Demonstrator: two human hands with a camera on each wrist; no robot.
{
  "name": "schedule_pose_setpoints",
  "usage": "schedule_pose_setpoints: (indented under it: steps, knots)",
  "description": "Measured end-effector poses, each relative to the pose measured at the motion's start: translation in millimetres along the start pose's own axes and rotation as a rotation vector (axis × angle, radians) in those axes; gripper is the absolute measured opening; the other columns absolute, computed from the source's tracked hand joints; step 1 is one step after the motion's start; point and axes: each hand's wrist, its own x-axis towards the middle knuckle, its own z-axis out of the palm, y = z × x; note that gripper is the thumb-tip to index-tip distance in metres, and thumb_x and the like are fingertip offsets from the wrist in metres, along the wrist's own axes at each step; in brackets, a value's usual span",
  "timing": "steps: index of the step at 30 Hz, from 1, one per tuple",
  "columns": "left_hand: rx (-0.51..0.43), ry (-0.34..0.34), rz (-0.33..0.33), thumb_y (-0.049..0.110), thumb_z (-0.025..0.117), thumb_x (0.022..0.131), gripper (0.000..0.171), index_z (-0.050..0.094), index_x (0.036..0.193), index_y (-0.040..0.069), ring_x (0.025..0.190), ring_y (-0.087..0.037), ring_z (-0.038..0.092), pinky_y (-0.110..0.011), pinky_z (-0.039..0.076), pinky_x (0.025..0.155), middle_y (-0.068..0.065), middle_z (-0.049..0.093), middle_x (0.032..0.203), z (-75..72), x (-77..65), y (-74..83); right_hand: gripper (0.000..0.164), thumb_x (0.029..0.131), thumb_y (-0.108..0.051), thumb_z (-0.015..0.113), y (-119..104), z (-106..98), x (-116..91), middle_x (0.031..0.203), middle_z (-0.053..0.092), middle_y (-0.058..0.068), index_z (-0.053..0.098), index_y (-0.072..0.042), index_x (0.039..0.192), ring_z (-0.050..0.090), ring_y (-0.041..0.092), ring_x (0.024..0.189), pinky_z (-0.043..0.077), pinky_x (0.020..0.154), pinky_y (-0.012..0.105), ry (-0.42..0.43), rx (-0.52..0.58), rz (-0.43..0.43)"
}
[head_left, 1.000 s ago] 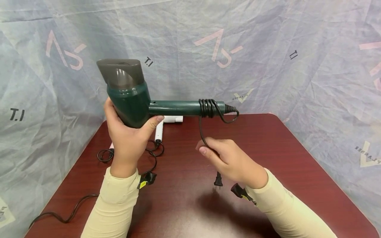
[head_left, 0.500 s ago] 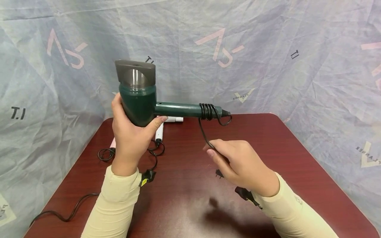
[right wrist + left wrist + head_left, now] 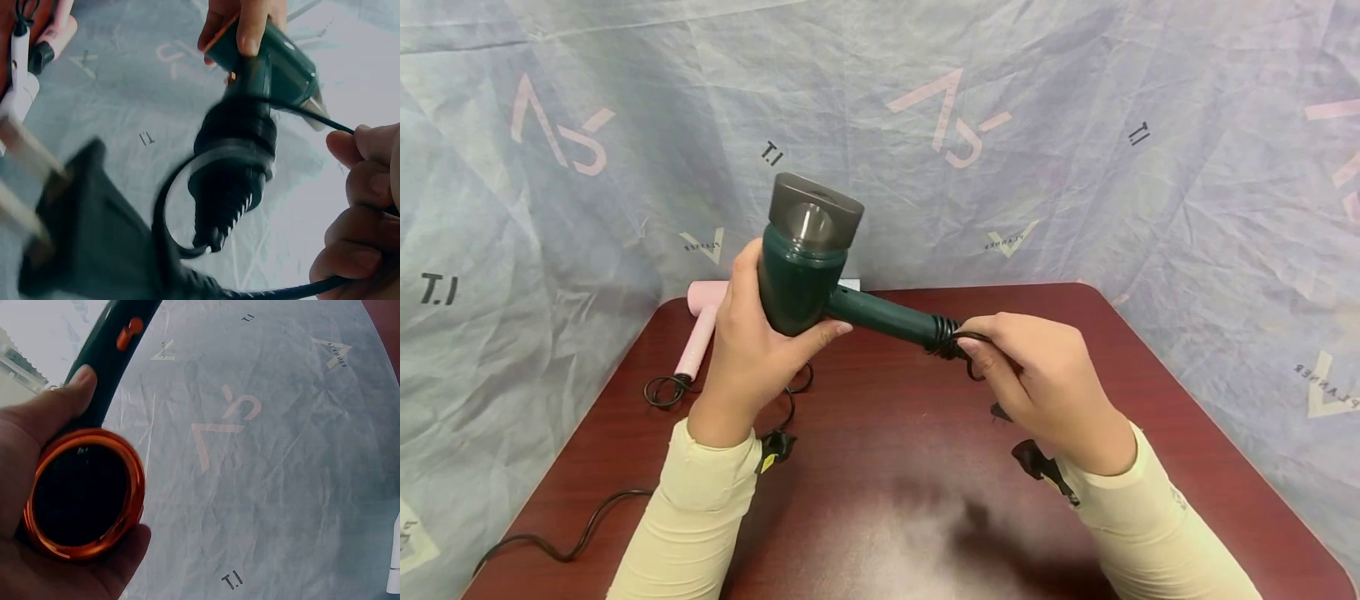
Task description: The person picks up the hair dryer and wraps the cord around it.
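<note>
A dark green hair dryer [image 3: 803, 287] is held up over the table, its smoky nozzle [image 3: 816, 212] pointing upward. My left hand [image 3: 748, 358] grips its barrel from below, the thumb along the base of the handle. An orange ring [image 3: 138, 481] and orange switch [image 3: 130, 333] show in the left wrist view. Black cord [image 3: 942, 336] is wound in several turns round the handle's end. Close by those turns, my right hand [image 3: 1045, 383] pinches the cord between thumb and forefinger, other fingers curled over it. The two-prong plug [image 3: 94, 231] dangles below, blurred in the right wrist view.
Behind my left hand, a pink hair dryer [image 3: 697, 342] lies on the red-brown table [image 3: 865, 467]. A white hair dryer [image 3: 22, 69] lies near it, mostly hidden in the head view. A black cord [image 3: 587, 525] trails at left. Grey printed cloth [image 3: 880, 125] surrounds the table.
The dryer has moved right and its handle end has tipped down. My right hand has risen and moved right to the wound cord. The pink dryer has come into view.
</note>
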Motion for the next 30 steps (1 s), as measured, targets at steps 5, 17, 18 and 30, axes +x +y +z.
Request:
schedule_pose_setpoints:
  steps: [5,17,18,30]
  knots:
    - [-0.006,-0.071,0.012,0.024,0.103,0.06,0.109,0.042,0.15,0.015,0.117,-0.016,0.06,-0.035,0.045,0.102,-0.003,0.065,0.127,0.6,-1.6,-10.5,0.019,0.102,-0.022,0.067,6,-3,3,0.074,0.064,-0.007,0.075,-0.007,0.097,0.048,-0.001,0.057,0.038,0.054,0.014,0.049,0.016,0.008]
    - [-0.137,-0.152,0.07,0.005,0.099,0.062,0.103,0.041,0.146,-0.002,0.115,-0.018,0.061,-0.03,0.045,0.103,-0.011,0.065,0.124,-7.2,-0.1,22.2,0.033,0.094,-0.038,0.076,26,-5,0,0.064,0.047,-0.006,0.074,-0.006,0.083,0.032,0.002,0.061,0.025,0.058,0.016,0.157,0.095,0.123]
    - [-0.15,-0.148,0.072,0.004,0.099,0.061,0.103,0.041,0.146,-0.003,0.115,-0.018,0.061,-0.03,0.045,0.103,-0.011,0.066,0.124,-7.2,-0.1,22.1,0.033,0.094,-0.038,0.076,28,-4,-1,0.064,0.047,-0.006,0.074,-0.007,0.083,0.033,0.002,0.061,0.025,0.058,0.016,0.149,0.101,0.132]
    - [-0.317,-0.024,0.073,-0.007,0.096,0.056,0.103,0.042,0.143,-0.007,0.112,-0.022,0.062,-0.032,0.048,0.101,-0.016,0.067,0.124,-4.9,-2.2,15.2,0.018,0.1,-0.007,0.065,47,21,-16,0.085,0.065,-0.012,0.074,-0.021,0.108,0.052,0.004,0.069,0.043,0.064,0.02,-0.076,0.241,0.353]
